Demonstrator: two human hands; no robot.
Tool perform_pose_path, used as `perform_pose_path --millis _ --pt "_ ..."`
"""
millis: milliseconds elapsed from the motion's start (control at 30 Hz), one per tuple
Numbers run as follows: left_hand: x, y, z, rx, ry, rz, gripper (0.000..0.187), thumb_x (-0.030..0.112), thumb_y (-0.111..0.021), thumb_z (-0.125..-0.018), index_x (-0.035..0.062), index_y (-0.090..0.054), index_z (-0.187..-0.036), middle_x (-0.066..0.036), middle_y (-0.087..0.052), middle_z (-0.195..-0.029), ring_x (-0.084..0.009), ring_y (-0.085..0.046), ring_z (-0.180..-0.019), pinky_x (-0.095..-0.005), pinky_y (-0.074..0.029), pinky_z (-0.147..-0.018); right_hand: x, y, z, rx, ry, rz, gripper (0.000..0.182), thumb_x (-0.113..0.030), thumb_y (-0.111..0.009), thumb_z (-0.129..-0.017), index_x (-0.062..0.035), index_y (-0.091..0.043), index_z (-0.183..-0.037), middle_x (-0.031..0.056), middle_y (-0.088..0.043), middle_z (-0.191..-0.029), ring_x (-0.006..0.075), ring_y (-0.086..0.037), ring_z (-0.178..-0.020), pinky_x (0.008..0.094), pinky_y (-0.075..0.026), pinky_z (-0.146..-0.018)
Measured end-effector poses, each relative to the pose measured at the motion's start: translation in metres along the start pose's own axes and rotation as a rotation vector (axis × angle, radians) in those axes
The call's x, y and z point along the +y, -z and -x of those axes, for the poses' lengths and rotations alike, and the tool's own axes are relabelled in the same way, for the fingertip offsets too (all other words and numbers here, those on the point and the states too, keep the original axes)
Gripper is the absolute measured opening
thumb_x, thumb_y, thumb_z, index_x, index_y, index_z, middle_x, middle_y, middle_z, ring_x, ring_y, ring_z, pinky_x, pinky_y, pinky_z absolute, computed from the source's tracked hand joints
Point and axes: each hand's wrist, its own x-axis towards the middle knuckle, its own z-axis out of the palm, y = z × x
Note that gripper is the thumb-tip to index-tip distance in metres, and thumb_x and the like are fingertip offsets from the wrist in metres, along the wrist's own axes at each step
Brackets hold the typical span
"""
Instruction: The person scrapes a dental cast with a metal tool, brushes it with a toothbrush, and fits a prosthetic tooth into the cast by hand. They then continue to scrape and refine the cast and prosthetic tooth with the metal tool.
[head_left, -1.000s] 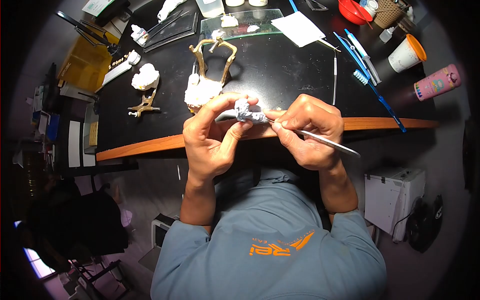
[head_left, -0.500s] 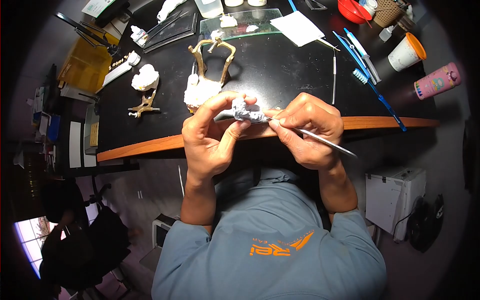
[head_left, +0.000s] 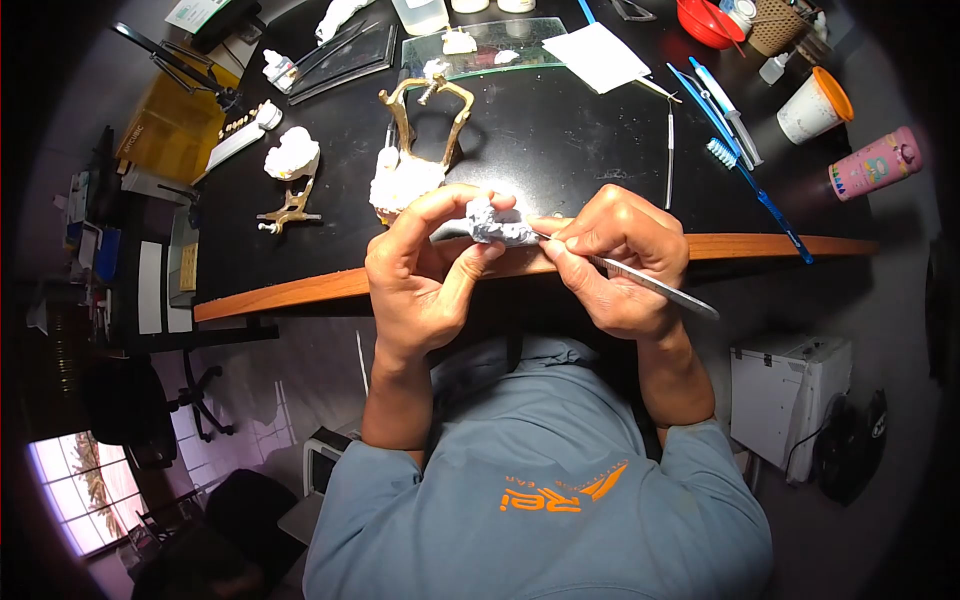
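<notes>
Between the thumb and fingers of my left hand [head_left: 420, 275] sits a lumpy pale grey-blue piece that looks like a dental cast [head_left: 496, 224]. It is held up just above the table's front edge. My right hand [head_left: 625, 260] pinches a slim metal dental carver [head_left: 655, 285] like a pen. Its tip points left at the right end of the cast; whether it touches cannot be made out. Just beyond my left hand, a brass dental articulator [head_left: 460, 125] stands with a white plaster model [head_left: 402, 185] on it.
Another plaster model [head_left: 292, 155] on a brass frame lies to the left. A glass slab [head_left: 480, 50] and white paper pad [head_left: 597, 55] are at the back. On the right are a blue toothbrush [head_left: 750, 180], an orange-rimmed cup [head_left: 812, 108] and a pink bottle [head_left: 873, 163].
Both hands stay almost in place, and the carver's handle has turned slightly. At lower left, a dark-clothed person has moved down in the view, uncovering more of the window and a chair.
</notes>
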Motion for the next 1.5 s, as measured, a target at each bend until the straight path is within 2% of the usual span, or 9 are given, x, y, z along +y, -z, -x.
perform_pose_path --millis 267,367,467,667,867,1167,1267,1467,1500 --pt "-0.0012 -0.0021 0.0011 0.016 -0.027 0.003 0.035 -0.015 -0.071 -0.092 -0.0101 -0.063 -0.126 -0.019 -0.072 -0.121 -0.0239 -0.072 -0.114 -0.0350 -0.064 -0.095 0.0027 0.0004 -0.0021 -0.038 0.071 0.037 0.018 0.012 -0.075 -0.079 0.0006 -0.062 -0.076 0.0097 -0.064 -0.074 0.0140 -0.067 -0.067 0.0339 -0.065 -0.075" --pt "0.0003 -0.0012 0.0013 0.006 -0.020 0.001 0.036 -0.015 -0.071 -0.092 -0.0097 -0.060 -0.126 -0.020 -0.072 -0.121 -0.0237 -0.072 -0.114 -0.0349 -0.064 -0.096 0.0031 -0.0008 0.0003 -0.002 0.028 -0.032 0.018 0.012 -0.076 -0.080 0.0008 -0.062 -0.076 0.0097 -0.064 -0.075 0.0139 -0.069 -0.067 0.0343 -0.065 -0.075" --pt "0.0031 -0.0037 0.0029 0.052 0.070 0.040 0.039 -0.015 -0.071 -0.092 -0.0091 -0.058 -0.128 -0.021 -0.072 -0.121 -0.0236 -0.072 -0.114 -0.0347 -0.064 -0.096 0.0022 -0.0004 0.0015 0.028 -0.012 -0.071 0.018 0.012 -0.076 -0.080 0.0011 -0.063 -0.077 0.0098 -0.065 -0.077 0.0138 -0.070 -0.069 0.0330 -0.065 -0.076" --pt "0.0005 -0.0036 0.0014 0.063 0.073 0.013 0.042 -0.014 -0.069 -0.093 -0.0090 -0.056 -0.133 -0.023 -0.072 -0.123 -0.0235 -0.072 -0.114 -0.0349 -0.063 -0.097 0.0040 -0.0023 0.0003 0.036 0.058 -0.063 0.018 0.014 -0.077 -0.081 0.0014 -0.065 -0.080 0.0102 -0.066 -0.080 0.0138 -0.071 -0.072 0.0285 -0.062 -0.070" --pt "0.0029 -0.0037 -0.0026 0.044 0.095 -0.025 0.049 -0.011 -0.068 -0.096 -0.0083 -0.057 -0.143 -0.021 -0.074 -0.122 -0.0220 -0.072 -0.112 -0.0335 -0.061 -0.097 0.0011 -0.0021 -0.0007 0.022 0.047 -0.020 0.019 0.014 -0.079 -0.080 0.0002 -0.067 -0.080 0.0099 -0.067 -0.078 0.0137 -0.069 -0.070 0.0278 -0.060 -0.067" --pt "0.0028 -0.0010 -0.0038 0.013 0.116 -0.047 0.049 -0.009 -0.069 -0.096 -0.0081 -0.058 -0.143 -0.020 -0.075 -0.120 -0.0205 -0.072 -0.111 -0.0335 -0.061 -0.095 -0.0008 0.0013 -0.0016 -0.022 0.013 0.021 0.019 0.013 -0.080 -0.078 -0.0009 -0.067 -0.078 0.0098 -0.068 -0.075 0.0154 -0.070 -0.070 0.0292 -0.058 -0.064" --pt "0.0053 0.0005 -0.0026 -0.002 0.154 -0.057 0.051 -0.004 -0.072 -0.096 -0.0098 -0.055 -0.144 -0.023 -0.072 -0.125 -0.0290 -0.071 -0.119 -0.0385 -0.057 -0.103 -0.0004 -0.0005 -0.0030 -0.018 0.058 0.057 0.019 0.013 -0.079 -0.077 -0.0010 -0.066 -0.078 0.0101 -0.068 -0.074 0.0166 -0.070 -0.069 0.0297 -0.058 -0.064" --pt "0.0056 0.0006 -0.0026 -0.001 0.143 -0.038 0.050 -0.006 -0.072 -0.095 -0.0099 -0.056 -0.141 -0.024 -0.071 -0.127 -0.0320 -0.071 -0.121 -0.0412 -0.058 -0.103 0.0016 0.0032 -0.0026 -0.050 0.061 0.047 0.018 0.012 -0.077 -0.076 -0.0004 -0.065 -0.076 0.0098 -0.067 -0.074 0.0167 -0.070 -0.068 0.0296 -0.058 -0.063" --pt "0.0058 0.0000 -0.0029 0.008 0.129 -0.032 0.048 -0.008 -0.071 -0.095 -0.0094 -0.057 -0.141 -0.023 -0.072 -0.125 -0.0293 -0.071 -0.119 -0.0394 -0.060 -0.101 0.0012 0.0038 -0.0021 -0.053 0.044 0.034 0.018 0.012 -0.077 -0.076 -0.0003 -0.065 -0.077 0.0099 -0.067 -0.074 0.0167 -0.070 -0.068 0.0297 -0.058 -0.064"
